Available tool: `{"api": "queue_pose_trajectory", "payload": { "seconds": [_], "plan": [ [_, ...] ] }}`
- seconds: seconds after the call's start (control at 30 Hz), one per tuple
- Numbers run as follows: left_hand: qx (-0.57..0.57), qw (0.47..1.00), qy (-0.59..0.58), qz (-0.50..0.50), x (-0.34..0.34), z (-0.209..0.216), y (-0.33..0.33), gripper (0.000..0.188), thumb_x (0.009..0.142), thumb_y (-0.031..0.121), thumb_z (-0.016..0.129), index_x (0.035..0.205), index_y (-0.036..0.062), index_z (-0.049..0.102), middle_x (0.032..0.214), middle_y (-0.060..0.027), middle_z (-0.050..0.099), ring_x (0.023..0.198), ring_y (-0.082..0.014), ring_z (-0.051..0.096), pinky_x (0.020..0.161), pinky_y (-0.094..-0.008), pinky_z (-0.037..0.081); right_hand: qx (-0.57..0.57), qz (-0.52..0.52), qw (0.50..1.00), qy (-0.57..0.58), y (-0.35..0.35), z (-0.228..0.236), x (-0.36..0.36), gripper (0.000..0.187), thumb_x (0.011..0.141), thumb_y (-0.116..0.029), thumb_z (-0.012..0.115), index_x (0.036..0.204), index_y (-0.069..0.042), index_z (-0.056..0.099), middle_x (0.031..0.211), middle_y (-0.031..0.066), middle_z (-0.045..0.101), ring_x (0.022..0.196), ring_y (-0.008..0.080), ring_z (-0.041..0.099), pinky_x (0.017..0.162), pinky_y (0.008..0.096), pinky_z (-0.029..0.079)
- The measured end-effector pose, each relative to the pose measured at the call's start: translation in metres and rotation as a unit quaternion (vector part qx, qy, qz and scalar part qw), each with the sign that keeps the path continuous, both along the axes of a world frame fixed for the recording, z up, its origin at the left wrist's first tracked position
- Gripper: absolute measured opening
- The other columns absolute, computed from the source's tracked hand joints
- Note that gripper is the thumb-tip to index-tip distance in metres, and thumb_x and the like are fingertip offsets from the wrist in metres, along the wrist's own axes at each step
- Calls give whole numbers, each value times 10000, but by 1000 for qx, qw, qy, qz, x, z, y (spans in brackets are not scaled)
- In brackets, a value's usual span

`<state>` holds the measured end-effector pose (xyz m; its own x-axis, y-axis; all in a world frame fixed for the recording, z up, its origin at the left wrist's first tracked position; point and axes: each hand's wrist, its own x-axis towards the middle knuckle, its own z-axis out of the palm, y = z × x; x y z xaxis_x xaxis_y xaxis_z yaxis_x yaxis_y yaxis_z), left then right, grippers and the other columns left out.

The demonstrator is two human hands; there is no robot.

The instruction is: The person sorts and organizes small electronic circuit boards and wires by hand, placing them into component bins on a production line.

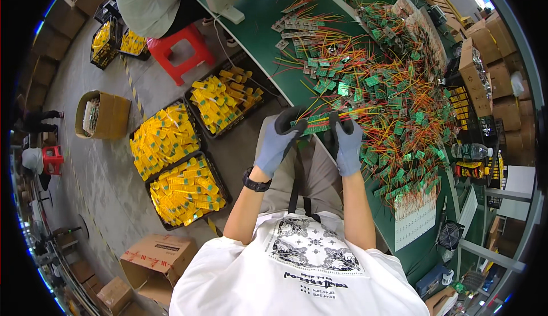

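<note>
A green circuit board strip (318,123) sits between the two sets of fingers, its long axis running crosswise from the left hand (272,147) to the right hand (349,147). The left fingers pinch its left end; the right fingers appear pressed around its right end, where wires spread. Right of both, the wired-board pile (394,99) covers much of the tabletop (257,33), the right hand nearer.

Narrow green circuit-board strip (318,124) with thin red and yellow wires beside it. Held lengthwise between left hand (278,145) and right hand (347,145), one end each; nearly level, right end slightly higher in view.
</note>
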<state>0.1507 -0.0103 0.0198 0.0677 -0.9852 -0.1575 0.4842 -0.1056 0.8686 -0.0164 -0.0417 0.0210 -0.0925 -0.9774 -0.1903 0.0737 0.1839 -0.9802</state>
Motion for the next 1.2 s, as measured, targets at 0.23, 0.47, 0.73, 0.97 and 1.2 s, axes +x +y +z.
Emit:
{"api": "queue_pose_trajectory", "payload": {
  "seconds": [0.23,0.47,0.73,0.97,1.2],
  "plan": [
    [-25,989,-80,122,-25,-17,-56,255,779,78,750,987,-54,684,772,-41,697,666,-78,614,588,-234,485,-264,14,867,422,-46,25,16,163,886,-162,622,836,-7,622,641,61,603,553,131,579,541,306,450],
    [-5,977,-149,156,-39,-5,-90,181,842,41,676,1002,-42,668,875,-33,682,767,-84,593,676,-246,482,-225,6,843,489,-101,15,7,340,872,-334,634,992,-16,652,811,177,676,752,373,643,685,427,493],
    [-38,989,-8,146,-33,-37,-80,270,870,21,613,1135,-27,593,945,-115,675,840,-131,605,694,-276,493,-131,19,913,386,-63,23,11,312,870,-277,642,990,12,644,848,170,671,789,332,637,700,384,481],
    [-77,922,-344,163,-33,0,-91,265,865,126,631,1081,-16,575,935,-213,661,844,-381,630,744,-404,492,-302,65,830,464,-85,27,28,311,882,-313,625,1072,-68,652,853,184,681,767,334,656,698,403,504],
    [-37,945,-211,247,-29,-21,-103,258,944,81,530,1162,-55,551,1032,-155,656,892,-241,623,808,-334,481,-116,-31,848,516,-90,33,20,405,867,-404,629,1085,-63,633,922,156,695,853,347,663,766,444,495]
  ]
}}
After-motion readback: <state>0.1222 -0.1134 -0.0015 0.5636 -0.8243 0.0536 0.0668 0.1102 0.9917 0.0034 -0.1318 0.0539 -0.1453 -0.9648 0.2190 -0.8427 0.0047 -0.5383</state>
